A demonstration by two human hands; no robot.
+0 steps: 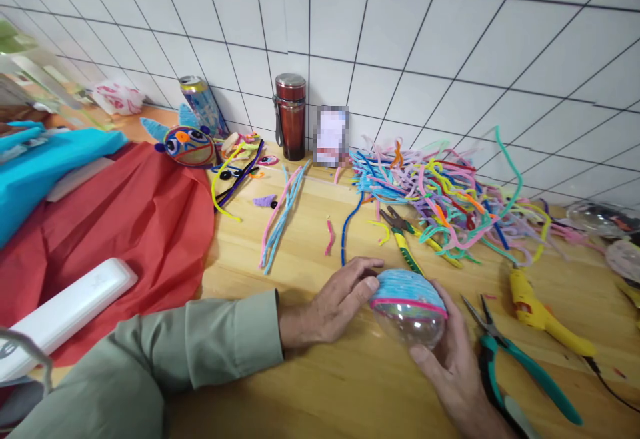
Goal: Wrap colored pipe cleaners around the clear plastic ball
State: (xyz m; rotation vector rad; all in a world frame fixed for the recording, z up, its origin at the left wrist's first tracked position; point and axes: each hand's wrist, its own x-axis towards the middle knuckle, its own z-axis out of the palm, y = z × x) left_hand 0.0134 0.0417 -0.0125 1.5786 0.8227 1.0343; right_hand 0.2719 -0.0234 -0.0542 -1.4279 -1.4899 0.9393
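Observation:
A clear plastic ball (410, 322) is held just above the wooden table, its top half wrapped in light blue pipe cleaner rows with a pink band around the middle. My right hand (453, 359) grips it from the right, thumb low on the clear half and fingers behind. On the other side my left hand (340, 299) has its fingertips against the blue wrapped edge, the fingers partly behind the ball. Green-handled long-nose pliers (500, 339) lie right of my right hand. Cutting pliers with yellow-green handles (403, 232) rest behind the ball.
A large heap of coloured pipe cleaners (440, 192) lies along the tiled wall. A yellow glue gun (545, 319) sits at the right. Toward the back stand a red-brown flask (291, 119), a can (203, 102) and a finished bird-like figure (190, 146). Red sheet material (165, 226) covers the left.

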